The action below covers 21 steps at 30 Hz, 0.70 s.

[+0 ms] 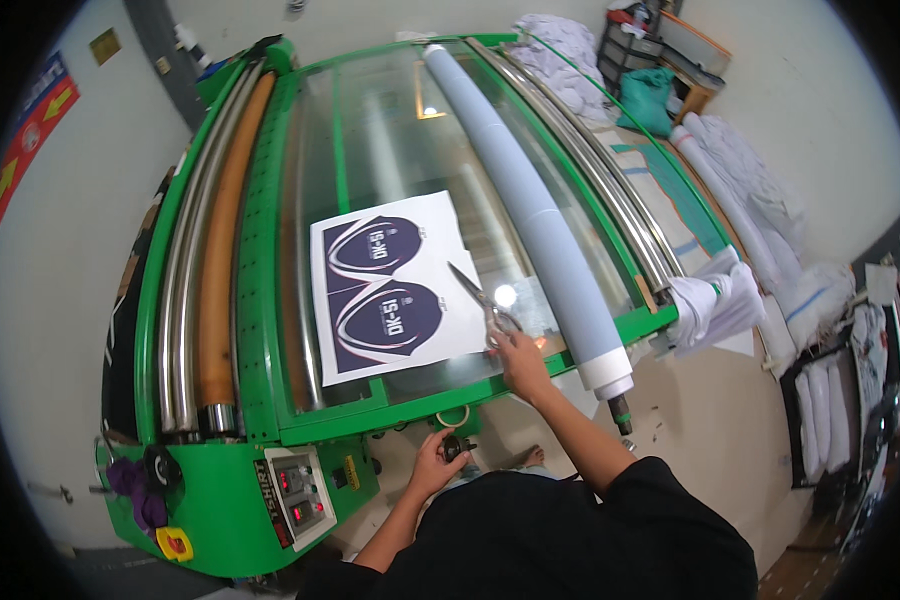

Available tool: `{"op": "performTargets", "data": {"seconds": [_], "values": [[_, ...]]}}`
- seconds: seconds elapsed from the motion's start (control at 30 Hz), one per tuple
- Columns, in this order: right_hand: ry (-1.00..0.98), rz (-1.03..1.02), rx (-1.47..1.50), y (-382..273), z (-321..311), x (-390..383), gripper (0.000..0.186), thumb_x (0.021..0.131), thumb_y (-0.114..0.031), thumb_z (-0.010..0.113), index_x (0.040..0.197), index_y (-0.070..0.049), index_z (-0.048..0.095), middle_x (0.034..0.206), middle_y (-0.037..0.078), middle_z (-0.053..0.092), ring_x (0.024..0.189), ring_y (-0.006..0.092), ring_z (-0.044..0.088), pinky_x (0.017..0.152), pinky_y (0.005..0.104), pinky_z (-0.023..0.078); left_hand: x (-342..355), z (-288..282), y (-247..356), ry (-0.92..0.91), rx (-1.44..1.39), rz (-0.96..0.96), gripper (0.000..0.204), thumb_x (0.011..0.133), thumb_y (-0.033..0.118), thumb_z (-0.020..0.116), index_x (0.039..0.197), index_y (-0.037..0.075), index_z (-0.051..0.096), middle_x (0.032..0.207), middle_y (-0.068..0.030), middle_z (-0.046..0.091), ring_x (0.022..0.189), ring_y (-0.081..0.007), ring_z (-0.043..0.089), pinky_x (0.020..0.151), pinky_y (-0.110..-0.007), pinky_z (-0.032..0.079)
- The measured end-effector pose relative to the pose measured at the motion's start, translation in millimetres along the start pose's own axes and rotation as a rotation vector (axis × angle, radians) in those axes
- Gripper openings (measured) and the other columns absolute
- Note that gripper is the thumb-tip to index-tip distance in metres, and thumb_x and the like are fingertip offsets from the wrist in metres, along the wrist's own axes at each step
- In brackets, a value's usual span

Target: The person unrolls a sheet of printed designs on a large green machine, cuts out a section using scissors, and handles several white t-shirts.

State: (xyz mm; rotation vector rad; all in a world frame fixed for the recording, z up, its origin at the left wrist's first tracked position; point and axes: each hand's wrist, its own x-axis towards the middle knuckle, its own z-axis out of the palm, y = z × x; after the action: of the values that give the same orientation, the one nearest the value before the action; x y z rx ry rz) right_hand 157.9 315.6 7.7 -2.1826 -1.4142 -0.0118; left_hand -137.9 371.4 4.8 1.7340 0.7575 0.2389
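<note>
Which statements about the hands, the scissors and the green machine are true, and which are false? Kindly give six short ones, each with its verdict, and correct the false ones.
1. The right hand holds the scissors. True.
2. The printed sheet lies to the left of the pale blue roll. True.
3. The left hand rests on the printed sheet. False: it is at a dark round object below the front edge of the green machine.
4. The scissors point toward the person. False: they point away, to the upper left.
5. The control panel has lit red displays. True.
6. The orange-brown roller lies right of the pale blue roll. False: it lies left of it.
</note>
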Motion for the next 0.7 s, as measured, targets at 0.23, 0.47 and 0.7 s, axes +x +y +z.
{"op": "performTargets", "data": {"seconds": [0.23, 0.47, 0.7], "values": [[-0.740, 0.484, 0.400, 7.9, -84.2, -152.3, 0.061, 0.089, -0.019, 0.070, 0.145, -0.005, 0.049, 0.134, 0.023, 0.058, 0.121, 0.0380, 0.058, 0.103, 0.0428, 0.047, 107.0, 54.1, 73.1, -0.009, 0.291, 0.423, 0.058, 0.076, 0.026, 0.079, 0.122, -0.001, 0.058, 0.117, -0.0231, 0.060, 0.109, -0.0426, 0.059, 0.095, -0.048, 0.048], [-0.544, 0.706, 0.448, 23.6, -192.5, -243.2, 0.069, 0.094, -0.038, 0.067, 0.149, -0.004, 0.043, 0.143, 0.022, 0.055, 0.126, 0.0340, 0.058, 0.104, 0.0434, 0.048, 226.7, 123.7, 119.9, -0.121, 0.709, 0.526, 0.041, 0.073, 0.023, 0.073, 0.103, -0.003, 0.062, 0.104, -0.0224, 0.061, 0.101, -0.0417, 0.059, 0.090, -0.052, 0.048], [-0.107, 1.085, 0.723, 83.0, -250.0, -315.2, 0.069, 0.093, -0.030, 0.072, 0.150, -0.005, 0.042, 0.142, 0.022, 0.055, 0.127, 0.0334, 0.058, 0.105, 0.0407, 0.047, 256.8, 164.2, 115.7, -0.017, 0.838, 0.423, 0.057, 0.074, 0.026, 0.078, 0.119, -0.006, 0.061, 0.121, -0.0243, 0.060, 0.112, -0.0421, 0.057, 0.100, -0.049, 0.045]]}}
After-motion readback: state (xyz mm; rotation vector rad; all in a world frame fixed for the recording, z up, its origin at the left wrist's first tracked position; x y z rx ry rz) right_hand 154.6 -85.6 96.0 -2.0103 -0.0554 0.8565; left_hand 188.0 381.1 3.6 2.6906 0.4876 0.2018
